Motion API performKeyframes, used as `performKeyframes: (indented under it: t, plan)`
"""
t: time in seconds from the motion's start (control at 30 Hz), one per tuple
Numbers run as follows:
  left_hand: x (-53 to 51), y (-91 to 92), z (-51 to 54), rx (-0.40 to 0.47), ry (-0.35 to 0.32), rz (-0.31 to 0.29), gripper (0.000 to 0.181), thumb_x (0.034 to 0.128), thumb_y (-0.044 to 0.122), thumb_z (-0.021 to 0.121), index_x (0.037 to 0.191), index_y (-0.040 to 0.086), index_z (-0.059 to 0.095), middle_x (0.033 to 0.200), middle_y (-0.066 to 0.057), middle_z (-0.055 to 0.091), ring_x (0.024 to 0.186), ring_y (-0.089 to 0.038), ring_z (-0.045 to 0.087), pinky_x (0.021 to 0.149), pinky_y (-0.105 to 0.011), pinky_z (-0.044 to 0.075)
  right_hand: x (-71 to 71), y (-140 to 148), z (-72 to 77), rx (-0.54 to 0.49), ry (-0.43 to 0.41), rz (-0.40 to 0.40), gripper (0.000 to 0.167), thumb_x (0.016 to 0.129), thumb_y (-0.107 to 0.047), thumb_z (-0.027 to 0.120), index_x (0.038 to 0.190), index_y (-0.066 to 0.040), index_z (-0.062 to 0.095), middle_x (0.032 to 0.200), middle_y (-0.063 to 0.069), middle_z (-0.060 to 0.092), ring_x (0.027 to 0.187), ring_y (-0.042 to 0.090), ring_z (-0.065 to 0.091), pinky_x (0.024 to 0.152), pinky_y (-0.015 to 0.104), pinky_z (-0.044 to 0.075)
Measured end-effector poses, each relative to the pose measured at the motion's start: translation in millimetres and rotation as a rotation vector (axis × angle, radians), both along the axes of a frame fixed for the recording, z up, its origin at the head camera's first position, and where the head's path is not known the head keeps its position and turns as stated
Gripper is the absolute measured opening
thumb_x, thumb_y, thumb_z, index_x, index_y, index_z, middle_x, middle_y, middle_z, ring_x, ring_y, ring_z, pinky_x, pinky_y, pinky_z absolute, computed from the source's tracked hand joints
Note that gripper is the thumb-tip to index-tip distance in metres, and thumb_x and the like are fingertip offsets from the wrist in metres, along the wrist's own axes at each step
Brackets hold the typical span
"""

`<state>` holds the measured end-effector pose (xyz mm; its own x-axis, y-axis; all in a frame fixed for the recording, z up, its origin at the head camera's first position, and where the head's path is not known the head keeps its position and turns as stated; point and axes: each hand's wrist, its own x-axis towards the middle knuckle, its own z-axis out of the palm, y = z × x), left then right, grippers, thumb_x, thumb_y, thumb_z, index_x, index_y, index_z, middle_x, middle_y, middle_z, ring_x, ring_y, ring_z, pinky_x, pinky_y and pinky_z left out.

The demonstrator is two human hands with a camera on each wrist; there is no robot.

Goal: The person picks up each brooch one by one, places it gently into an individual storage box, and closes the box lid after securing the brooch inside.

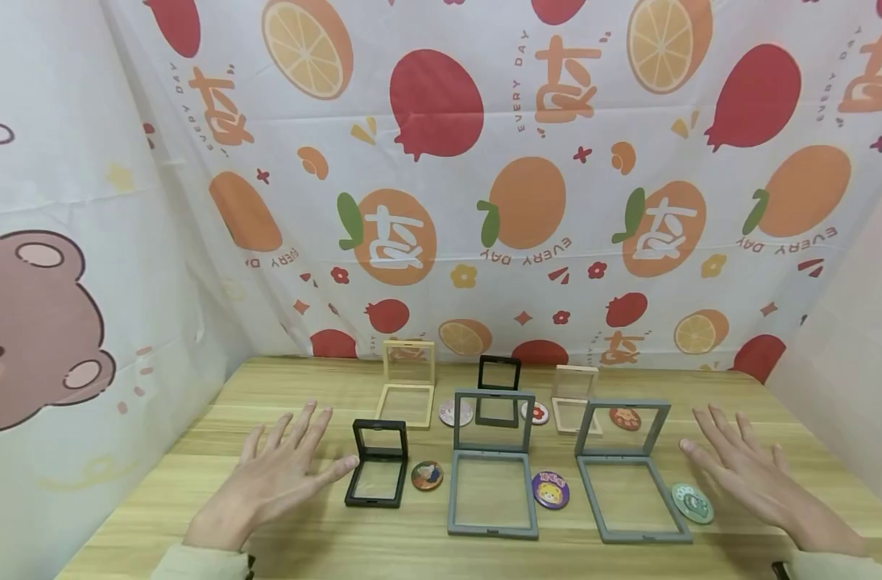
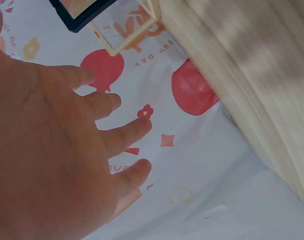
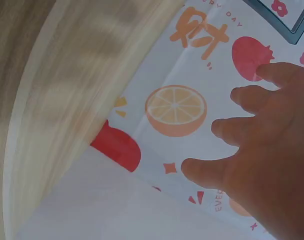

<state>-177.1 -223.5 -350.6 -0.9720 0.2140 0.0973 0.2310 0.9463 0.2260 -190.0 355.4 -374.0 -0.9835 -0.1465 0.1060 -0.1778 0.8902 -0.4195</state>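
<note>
Gripping nothing with either the left hand (image 1: 277, 475) or the right hand (image 1: 759, 475); holding both well apart at the flanks of the group, backs turned to the head camera, with fingers straight, spread and pointing forward. Cannot tell whether either touches the table (image 1: 296, 380). With the left thumb just beside a small black frame (image 1: 378, 477): opened at its hinge, dark-rimmed, clear-paned, lower half flat on the wood and rear half tilted up. With the right thumb near the right gray frame (image 1: 632, 493), likewise opened but larger, and close above a round green badge (image 1: 693, 503) at that frame's right side. Showing between these two frames a dark picture badge (image 1: 427, 475), a middle gray frame (image 1: 492, 489), also opened, and a purple badge (image 1: 551, 490) with a yellow face. Showing farther back a left cream frame (image 1: 406, 405), a pale pink badge (image 1: 451, 414), a rear black frame (image 1: 499, 374), a red-flower badge (image 1: 537, 413), a right cream frame (image 1: 575, 403) and an orange badge (image 1: 625, 418). Backed beyond by a fruit-printed cloth (image 1: 593, 282).
</note>
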Motion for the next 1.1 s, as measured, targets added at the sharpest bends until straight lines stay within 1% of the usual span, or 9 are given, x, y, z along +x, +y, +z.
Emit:
performKeyframes:
  t: [0.07,0.17,0.27,0.4,0.5,0.63,0.87,0.97,1.1]
  plan:
    - [0.4,-1.9,2.3,-0.02,-0.004,-0.023,0.086,0.0981,0.061,0.052,0.155,-0.001,0.035,0.158,-0.029,0.029,0.137,-0.058,0.032,0.108,-0.076,0.015,0.1,-2,4.2,0.022,0.043,0.019,0.075,0.107,-0.046,0.04,0.158,0.006,0.018,0.158,0.039,0.011,0.142,0.064,-0.001,0.092,0.089,0.001]
    - [0.1,-6.2,7.0,-0.055,-0.007,-0.051,0.079,0.0975,0.057,0.057,0.151,0.0,0.043,0.151,-0.03,0.041,0.129,-0.058,0.044,0.104,-0.076,0.024,0.1,-7,12.9,0.054,0.122,0.053,0.073,0.104,-0.042,0.054,0.153,0.007,0.032,0.153,0.038,0.03,0.138,0.063,0.023,0.097,0.084,0.018]
    - [-0.2,-8.5,11.5,-0.068,-0.004,-0.081,0.069,0.0975,0.052,0.061,0.143,0.0,0.054,0.141,-0.029,0.053,0.121,-0.055,0.054,0.098,-0.075,0.034,-0.4,-11,21.0,0.076,0.172,0.099,0.065,0.1,-0.036,0.064,0.143,0.009,0.047,0.14,0.037,0.049,0.125,0.06,0.045,0.093,0.075,0.037]
    - [-2.7,-5.3,14.4,-0.047,0.023,-0.132,0.058,0.0966,0.045,0.066,0.133,-0.001,0.063,0.132,-0.026,0.061,0.114,-0.048,0.062,0.094,-0.068,0.043,1.5,-14,30.1,0.054,0.188,0.135,0.054,0.097,-0.029,0.069,0.132,0.011,0.058,0.125,0.031,0.063,0.111,0.052,0.06,0.086,0.067,0.048]
    - [-5.6,-0.8,15.8,-0.044,0.04,-0.161,0.053,0.0957,0.041,0.068,0.128,-0.001,0.066,0.13,-0.025,0.063,0.112,-0.045,0.063,0.093,-0.064,0.047,3.1,-16,34.3,0.05,0.206,0.14,0.049,0.096,-0.028,0.071,0.127,0.009,0.062,0.119,0.025,0.067,0.103,0.045,0.065,0.079,0.063,0.053]
    - [-8.0,3.4,15.5,-0.033,0.026,-0.186,0.051,0.0958,0.04,0.068,0.126,0.0,0.067,0.128,-0.022,0.065,0.113,-0.044,0.064,0.095,-0.062,0.047,2.2,-23,38.3,0.049,0.185,0.15,0.045,0.097,-0.029,0.07,0.125,0.006,0.065,0.117,0.021,0.069,0.099,0.038,0.067,0.077,0.059,0.054]
    - [-6.2,2.5,10.7,-0.013,0.015,-0.186,0.046,0.095,0.036,0.07,0.123,0.0,0.069,0.123,-0.018,0.068,0.112,-0.041,0.065,0.095,-0.061,0.047,-1.4,-36,45.3,0.035,0.155,0.181,0.042,0.097,-0.028,0.07,0.123,0.005,0.067,0.114,0.015,0.071,0.094,0.029,0.068,0.075,0.054,0.055]
    - [-6.1,1.9,9.3,-0.024,0.02,-0.187,0.042,0.0946,0.035,0.071,0.12,0.002,0.071,0.12,-0.014,0.07,0.109,-0.039,0.066,0.094,-0.06,0.048,-1.6,-42,48.5,0.028,0.167,0.198,0.04,0.097,-0.029,0.07,0.122,0.001,0.069,0.11,0.007,0.072,0.091,0.02,0.067,0.074,0.048,0.056]
    - [-6.4,2.9,8.0,-0.017,0.025,-0.198,0.037,0.0941,0.034,0.072,0.116,0.004,0.072,0.114,-0.01,0.072,0.104,-0.035,0.069,0.091,-0.058,0.051,-2.1,-50,52.1,0.028,0.179,0.243,0.033,0.097,-0.028,0.07,0.12,-0.004,0.072,0.101,-0.007,0.071,0.087,0.008,0.063,0.07,0.038,0.053]
